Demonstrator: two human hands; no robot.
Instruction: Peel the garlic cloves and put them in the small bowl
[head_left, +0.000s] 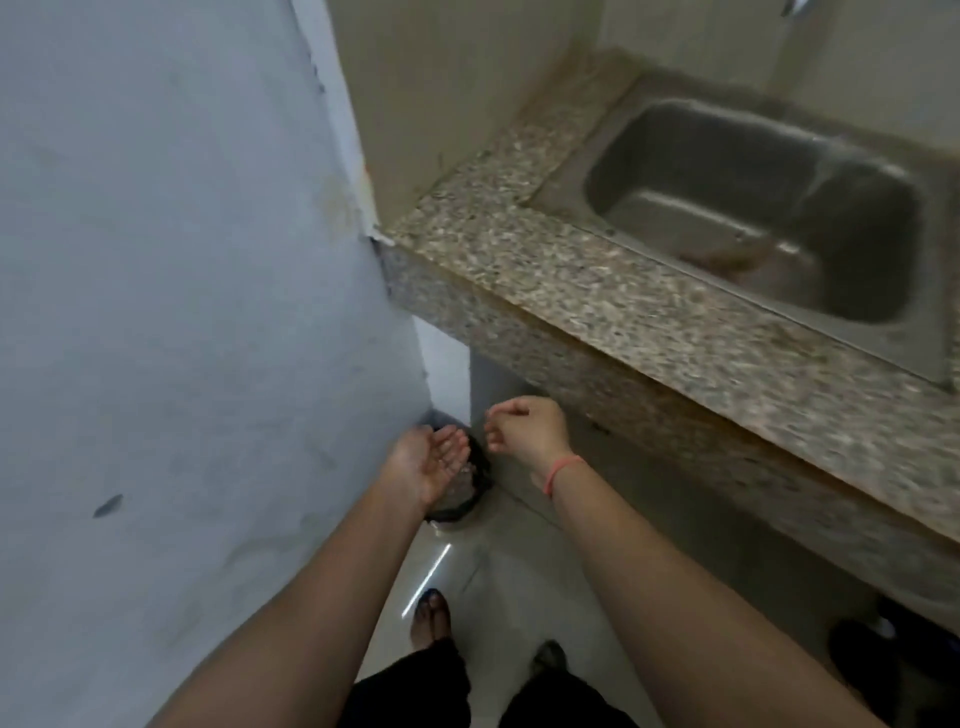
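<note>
No garlic clove and no small bowl are in view. My left hand (432, 457) is stretched out palm up with straight fingers, held over a dark-rimmed bin (467, 493) on the floor in the corner. Pale bits lie inside the bin. My right hand (524, 428), with a pink band on the wrist, hovers just right of the left hand, its fingers loosely curled and nothing visible in them. The two hands are close but apart.
A speckled granite counter (597, 291) with a steel sink (753, 208) runs along the right. A grey wall (182, 260) stands close on the left. My feet are on the pale tiled floor (493, 582) below.
</note>
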